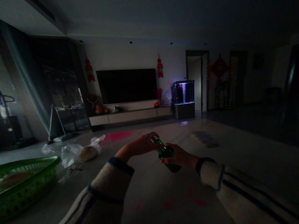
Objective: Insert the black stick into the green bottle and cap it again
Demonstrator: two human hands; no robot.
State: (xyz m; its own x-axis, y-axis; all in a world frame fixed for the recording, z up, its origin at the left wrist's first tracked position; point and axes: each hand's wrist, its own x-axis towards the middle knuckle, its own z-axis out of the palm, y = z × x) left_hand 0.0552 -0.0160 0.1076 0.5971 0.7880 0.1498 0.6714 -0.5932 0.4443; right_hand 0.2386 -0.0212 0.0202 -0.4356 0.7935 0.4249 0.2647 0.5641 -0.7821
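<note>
A small dark green glass bottle (175, 168) is tilted over the table, its neck pointing up and to the left. My right hand (181, 155) is wrapped around the bottle's body. At the neck end, the fingers of my left hand (143, 145) close around the top of the same bottle. Whether a cap is on it I cannot tell, since fingers cover the tip and the room is dark.
The pale table (149, 193) has red marks on it. To the left are a green plastic basket (44, 183), clear plastic bags (70, 154) with a round bread-like item (88, 153), and glasses (76, 167). A blurred flat object (205, 139) lies right. Beyond stand a television (127, 86) and lit aquarium (183, 93).
</note>
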